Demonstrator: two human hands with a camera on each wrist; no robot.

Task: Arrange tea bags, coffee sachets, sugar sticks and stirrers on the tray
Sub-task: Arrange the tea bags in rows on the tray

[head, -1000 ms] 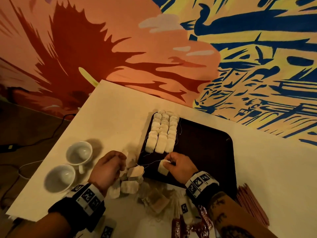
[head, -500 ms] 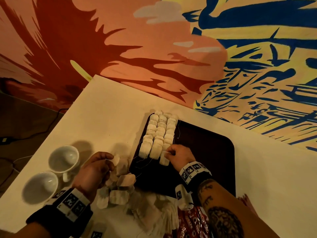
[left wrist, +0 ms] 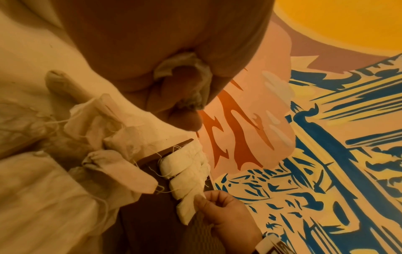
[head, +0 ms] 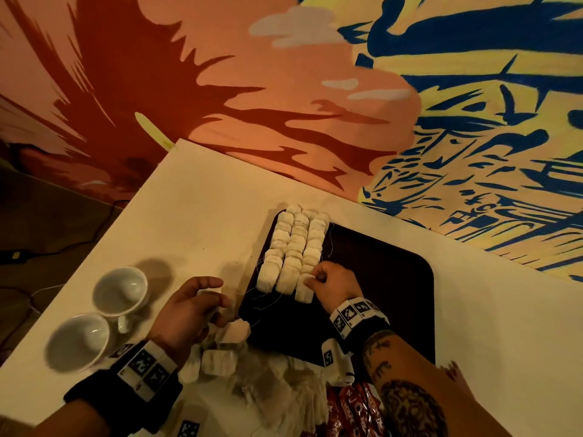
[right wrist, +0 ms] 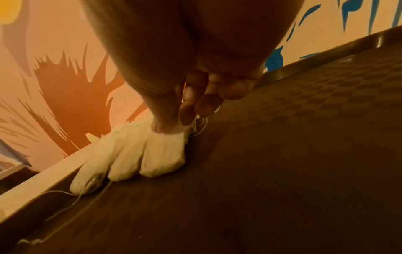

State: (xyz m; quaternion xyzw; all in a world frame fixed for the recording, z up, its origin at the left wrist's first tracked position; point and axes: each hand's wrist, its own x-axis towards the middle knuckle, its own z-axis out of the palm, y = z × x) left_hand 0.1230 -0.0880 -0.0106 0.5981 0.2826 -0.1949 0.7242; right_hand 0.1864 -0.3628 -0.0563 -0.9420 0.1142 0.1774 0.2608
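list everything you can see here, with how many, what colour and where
tray: one, dark brown, on the table by the wall
tea bags in rows: three rows, white, along the tray's left side; exact count unclear
tea bag being placed: one, white, near end of the right row
loose tea bags: a pile, white, on the table left of and in front of the tray
sachets: several, red, at the near table edge
cups: two, white, table's left side
table: one, cream
mural wall: orange, red, blue and yellow, behind the table
left hand: holds a tea bag, over the loose pile
right hand: pinches the tea bag being placed
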